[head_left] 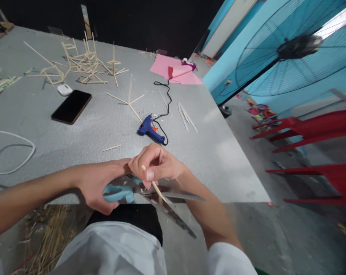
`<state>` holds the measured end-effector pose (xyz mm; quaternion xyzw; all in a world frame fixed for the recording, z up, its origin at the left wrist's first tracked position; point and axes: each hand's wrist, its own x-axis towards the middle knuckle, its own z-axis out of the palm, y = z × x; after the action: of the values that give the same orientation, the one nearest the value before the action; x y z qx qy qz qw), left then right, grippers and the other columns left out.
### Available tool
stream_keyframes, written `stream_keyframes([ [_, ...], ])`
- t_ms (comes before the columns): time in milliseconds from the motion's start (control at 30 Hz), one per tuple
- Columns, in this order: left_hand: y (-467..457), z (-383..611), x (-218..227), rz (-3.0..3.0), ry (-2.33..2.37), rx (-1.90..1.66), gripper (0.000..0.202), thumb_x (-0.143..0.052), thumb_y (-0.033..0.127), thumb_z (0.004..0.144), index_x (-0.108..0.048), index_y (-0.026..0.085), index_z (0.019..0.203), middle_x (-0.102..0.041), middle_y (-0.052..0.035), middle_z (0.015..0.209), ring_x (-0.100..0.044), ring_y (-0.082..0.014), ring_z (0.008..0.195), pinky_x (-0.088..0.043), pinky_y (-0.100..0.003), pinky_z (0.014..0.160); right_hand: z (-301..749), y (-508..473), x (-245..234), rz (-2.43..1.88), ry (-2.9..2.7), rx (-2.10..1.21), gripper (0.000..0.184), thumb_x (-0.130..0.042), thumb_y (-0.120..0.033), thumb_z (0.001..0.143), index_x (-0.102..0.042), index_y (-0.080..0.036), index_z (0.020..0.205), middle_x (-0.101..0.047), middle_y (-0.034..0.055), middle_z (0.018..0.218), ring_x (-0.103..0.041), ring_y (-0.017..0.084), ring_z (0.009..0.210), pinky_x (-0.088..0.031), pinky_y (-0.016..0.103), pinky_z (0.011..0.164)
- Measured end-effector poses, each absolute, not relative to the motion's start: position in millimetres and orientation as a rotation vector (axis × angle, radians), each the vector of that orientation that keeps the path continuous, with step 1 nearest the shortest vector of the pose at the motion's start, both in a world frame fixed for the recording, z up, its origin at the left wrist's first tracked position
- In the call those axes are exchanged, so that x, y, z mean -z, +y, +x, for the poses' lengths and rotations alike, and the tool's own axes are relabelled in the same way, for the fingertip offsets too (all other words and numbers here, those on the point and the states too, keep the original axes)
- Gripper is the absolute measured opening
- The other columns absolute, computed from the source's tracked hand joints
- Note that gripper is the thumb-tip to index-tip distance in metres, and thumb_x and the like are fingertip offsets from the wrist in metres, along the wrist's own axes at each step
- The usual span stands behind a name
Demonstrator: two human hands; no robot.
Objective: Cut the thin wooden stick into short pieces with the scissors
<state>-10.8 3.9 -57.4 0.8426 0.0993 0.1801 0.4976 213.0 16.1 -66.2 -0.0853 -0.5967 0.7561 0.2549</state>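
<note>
My left hand (97, 185) grips the light-blue handles of a pair of scissors (167, 202) at the near edge of the grey table (110, 126). The long blades are spread apart and point right and down. My right hand (155, 164) pinches a thin wooden stick (155, 186) between thumb and fingers, and the stick's lower end lies between the blades. Both hands touch each other just above the table edge.
A blue glue gun (148, 130) with a black cord lies just beyond my hands. Further back lie a black phone (71, 106), a white earbud case (64, 89), glued stick frames (81, 65) and pink paper (175, 70). Red chairs (313, 130) and a fan (295, 46) stand right.
</note>
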Motion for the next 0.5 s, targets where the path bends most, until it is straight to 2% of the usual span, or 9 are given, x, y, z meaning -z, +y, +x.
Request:
stream_keyframes([
  [100, 4.2, -10.6, 58.6, 2.022, 0.232, -0.403, 0.037, -0.065, 0.018, 0.054, -0.057, 0.020, 0.090, -0.060, -0.0027, 0.090, -0.060, -0.0219, 0.080, -0.053, -0.030, 0.072, 212.1, 14.0, 61.5, -0.240, -1.603, -2.058, 0.037, -0.079, -0.047, 0.089, -0.072, -0.018, 0.067, -0.066, 0.0020, 0.064, -0.050, 0.011, 0.057, -0.041, 0.027, 0.057],
  [167, 4.1, -10.7, 60.0, 2.001, 0.211, -0.385, 0.029, -0.064, 0.016, 0.054, -0.052, 0.021, 0.080, -0.055, 0.0006, 0.077, -0.053, -0.0163, 0.066, -0.048, -0.027, 0.060, 210.9, 12.8, 58.2, -0.280, -1.600, -2.068, 0.037, -0.080, -0.048, 0.088, -0.073, -0.017, 0.069, -0.064, 0.0015, 0.063, -0.049, 0.011, 0.057, -0.041, 0.027, 0.058],
  [300, 2.6, -10.3, 61.8, 1.943, 0.239, -0.429, 0.032, -0.065, 0.013, 0.056, -0.048, 0.023, 0.082, -0.050, 0.0039, 0.070, -0.045, -0.0124, 0.056, -0.043, -0.025, 0.052, 208.1, 12.2, 54.1, -0.368, -1.554, -2.047, 0.043, -0.078, -0.054, 0.089, -0.070, -0.017, 0.068, -0.060, -0.0003, 0.063, -0.045, 0.011, 0.057, -0.038, 0.026, 0.057],
  [367, 1.7, -9.6, 62.0, 1.939, 0.268, -0.484, 0.038, -0.067, 0.014, 0.058, -0.052, 0.022, 0.092, -0.056, 0.0019, 0.078, -0.052, -0.0148, 0.062, -0.048, -0.026, 0.057, 206.4, 12.9, 51.7, -0.388, -1.521, -2.012, 0.045, -0.075, -0.056, 0.090, -0.069, -0.017, 0.068, -0.055, -0.0022, 0.061, -0.041, 0.010, 0.055, -0.034, 0.025, 0.054],
  [433, 0.6, -8.7, 62.8, 1.955, 0.265, -0.550, 0.047, -0.069, 0.016, 0.060, -0.055, 0.021, 0.105, -0.063, -0.0029, 0.092, -0.061, -0.0207, 0.077, -0.056, -0.032, 0.072, 204.3, 15.0, 49.0, -0.436, -1.506, -1.980, 0.045, -0.073, -0.058, 0.091, -0.071, -0.017, 0.072, -0.052, -0.0029, 0.060, -0.038, 0.010, 0.054, -0.031, 0.025, 0.052],
  [500, -1.0, -8.1, 65.3, 1.977, 0.275, -0.634, 0.059, -0.071, 0.019, 0.061, -0.056, 0.021, 0.118, -0.065, -0.0079, 0.109, -0.065, -0.0282, 0.097, -0.057, -0.042, 0.089, 202.0, 19.5, 48.0, -0.521, -1.456, -1.914, 0.046, -0.070, -0.062, 0.092, -0.075, -0.017, 0.084, -0.055, -0.0017, 0.065, -0.042, 0.011, 0.056, -0.032, 0.025, 0.052],
])
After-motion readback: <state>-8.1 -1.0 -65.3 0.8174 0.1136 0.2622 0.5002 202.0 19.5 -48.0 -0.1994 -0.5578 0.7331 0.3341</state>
